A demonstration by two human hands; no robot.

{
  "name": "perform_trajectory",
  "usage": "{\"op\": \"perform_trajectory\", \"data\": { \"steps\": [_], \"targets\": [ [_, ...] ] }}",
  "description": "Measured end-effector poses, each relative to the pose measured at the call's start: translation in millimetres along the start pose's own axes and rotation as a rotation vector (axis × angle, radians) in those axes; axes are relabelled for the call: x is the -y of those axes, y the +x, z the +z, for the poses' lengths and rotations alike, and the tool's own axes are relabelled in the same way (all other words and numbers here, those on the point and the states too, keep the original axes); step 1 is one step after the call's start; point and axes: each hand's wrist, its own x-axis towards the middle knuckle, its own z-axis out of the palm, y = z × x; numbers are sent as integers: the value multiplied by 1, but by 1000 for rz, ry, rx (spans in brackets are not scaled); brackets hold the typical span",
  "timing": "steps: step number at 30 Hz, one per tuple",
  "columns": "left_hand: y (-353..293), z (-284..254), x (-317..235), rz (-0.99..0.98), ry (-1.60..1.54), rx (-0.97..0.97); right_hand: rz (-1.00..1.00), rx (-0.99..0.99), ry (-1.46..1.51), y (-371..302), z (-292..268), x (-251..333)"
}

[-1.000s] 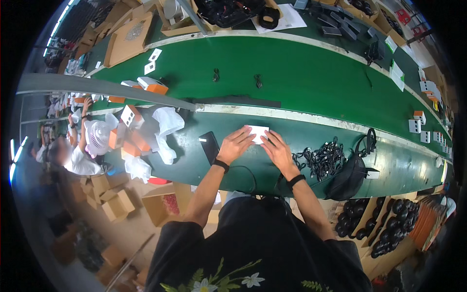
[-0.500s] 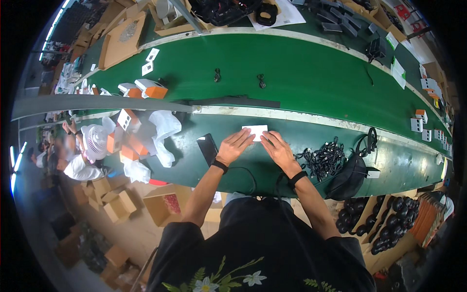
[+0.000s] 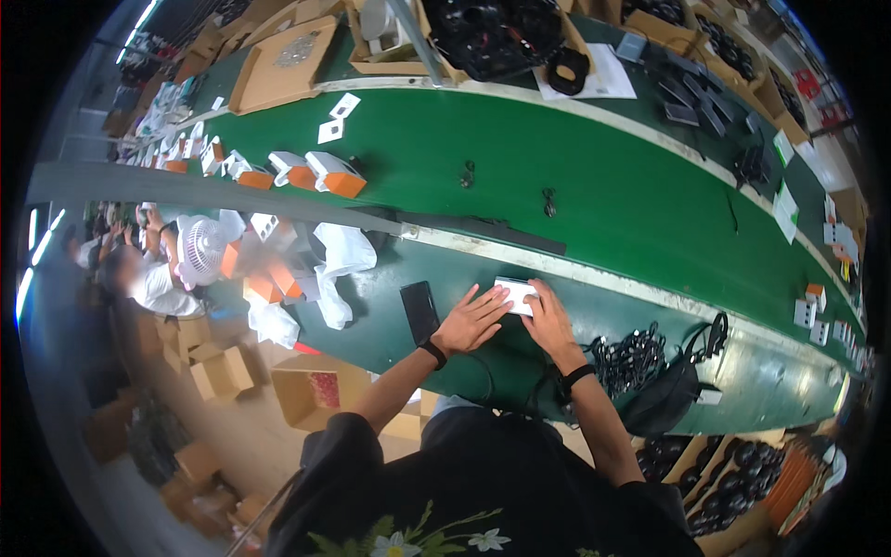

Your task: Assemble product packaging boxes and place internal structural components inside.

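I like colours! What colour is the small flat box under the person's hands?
White, seen in the head view: small flat box.

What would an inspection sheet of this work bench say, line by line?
Surface: green bench beside a green conveyor belt.
Job's things: small white box flat on the bench.
Clutter: black phone, white bags, black pouch.
Hands: left hand and right hand both rest on the white box, fingers spread.
Cables: heap of black cables right of the hands.
Surroundings: other people at work to the left, cardboard boxes on the floor.
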Motion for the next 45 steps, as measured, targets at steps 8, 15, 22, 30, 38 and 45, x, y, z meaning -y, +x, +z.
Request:
{"op": "perform_trajectory", "data": {
  "steps": [8, 15, 22, 30, 38, 45],
  "targets": [
    [152, -3, 146, -757, 50, -411, 667, -514, -287, 31, -54, -114],
    [185, 34, 208, -732, -7, -458, 478, -334, -484, 126, -40, -133],
    [169, 35, 158, -859, -421, -426, 529, -97, -248, 199, 52, -129],
    [157, -17, 81, -793, -647, -469, 755, -139, 1092, 184, 57, -35],
    [144, -101, 162, -1024, 205, -1203, 819, -325, 523, 62, -6, -52],
    [120, -144, 272, -1520, 374, -1411, 765, -284, 56, -94, -27, -75]
  ]
}}
